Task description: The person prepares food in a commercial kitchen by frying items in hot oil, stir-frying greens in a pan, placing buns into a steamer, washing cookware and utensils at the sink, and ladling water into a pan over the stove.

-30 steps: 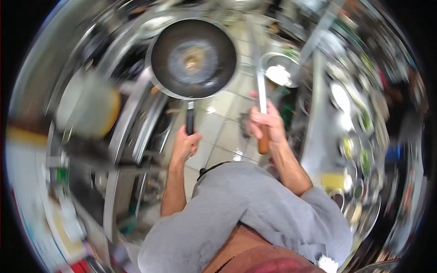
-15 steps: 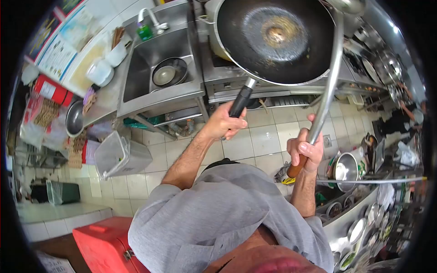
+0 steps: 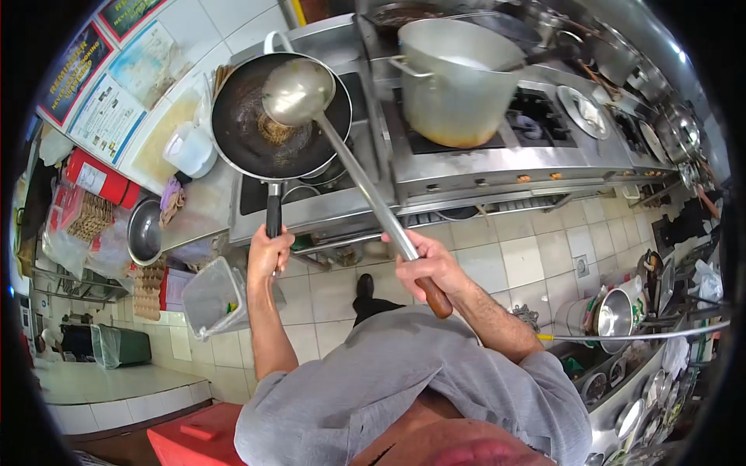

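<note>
My left hand (image 3: 270,252) is closed round the black handle of a dark wok (image 3: 239,128), which is over the sink at the left. A brownish residue marks the wok's inner base. My right hand (image 3: 432,268) grips a long steel ladle (image 3: 359,172) near its brown wooden end. The ladle's round bowl overlaps the inside of the wok in my view; I cannot tell whether they touch. The sink (image 3: 252,198) is largely hidden under the wok, and part of a smaller pan shows in it.
A tall metal pot (image 3: 454,97) stands on the stove (image 3: 497,165) to the right of the sink. A white tub (image 3: 190,151) is on the left counter. A grey plastic bin (image 3: 214,299) stands on the floor below. Bowls and dishes line the far right counter (image 3: 614,419).
The wok has moved left, from in front of the stove to over the sink. The ladle has swung left, its bowl now over the wok. Both hands keep their grip.
</note>
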The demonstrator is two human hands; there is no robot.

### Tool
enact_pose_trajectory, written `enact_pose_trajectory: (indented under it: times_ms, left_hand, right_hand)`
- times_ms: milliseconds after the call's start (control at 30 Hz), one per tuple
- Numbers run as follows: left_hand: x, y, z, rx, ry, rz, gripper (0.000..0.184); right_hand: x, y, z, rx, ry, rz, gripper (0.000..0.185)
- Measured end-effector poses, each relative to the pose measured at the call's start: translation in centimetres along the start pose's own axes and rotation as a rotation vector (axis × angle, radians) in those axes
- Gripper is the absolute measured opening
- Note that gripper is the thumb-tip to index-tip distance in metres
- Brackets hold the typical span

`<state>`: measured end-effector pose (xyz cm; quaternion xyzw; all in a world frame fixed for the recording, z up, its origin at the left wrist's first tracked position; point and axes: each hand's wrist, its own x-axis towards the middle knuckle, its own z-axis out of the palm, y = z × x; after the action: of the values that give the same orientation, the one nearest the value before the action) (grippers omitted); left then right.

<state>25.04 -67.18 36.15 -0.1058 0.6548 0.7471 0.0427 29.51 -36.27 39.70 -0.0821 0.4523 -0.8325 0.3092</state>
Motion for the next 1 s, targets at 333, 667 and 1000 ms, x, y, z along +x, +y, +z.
enact_pose_trajectory:
  times_ms: [333, 667, 1000]
  left_hand:
    - [25.4, -2.3, -14.2, 0.926, 0.126, -0.037, 0.018]
    - [35.2, -3.0, -12.7, 1.527, 0.026, -0.064, 0.032]
    - [34.6, -10.3, -15.1, 0.760, -0.323, -0.511, 0.010]
  right_hand:
    - [23.9, 4.5, -4.0, -0.646, 0.539, 0.244, 0.030]
    - [36.9, 6.9, -7.0, -0.331, 0.642, 0.494, 0.011]
    - [32.9, 8.0, -10.1, 0.171, 0.501, 0.510, 0.014]
